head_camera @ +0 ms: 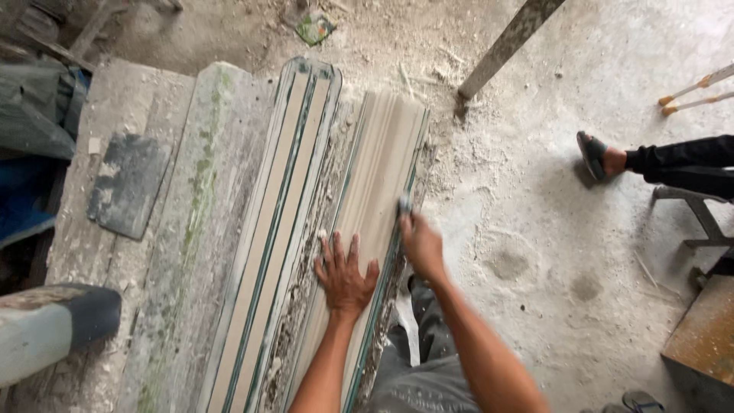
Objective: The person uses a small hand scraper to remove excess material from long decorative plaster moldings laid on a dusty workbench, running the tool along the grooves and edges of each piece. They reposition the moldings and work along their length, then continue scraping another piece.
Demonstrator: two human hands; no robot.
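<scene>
On the grooved moulding (378,191): left hand (345,274) flat, fingers spread; right hand (420,243) closed round small blurred tool (404,205), kind unclear

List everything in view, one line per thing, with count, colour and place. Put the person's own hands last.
moulding: one, beige, ribbed, long, centre, under both hands
mould: one, beige with green rails, left of the moulding
slab: one, grey with green stains, further left
trowel: one, dark grey, flat on the bench at left
post: one, grey, slanting, top centre
floor: dusty white, right half
foot: another person's, in a dark sandal, at right
crutches: two, pale with orange tips, upper right
stool: one, grey metal, right edge
left hand: flat on the moulding, fingers spread
right hand: grips a small dark tool at the moulding's right edge
</scene>
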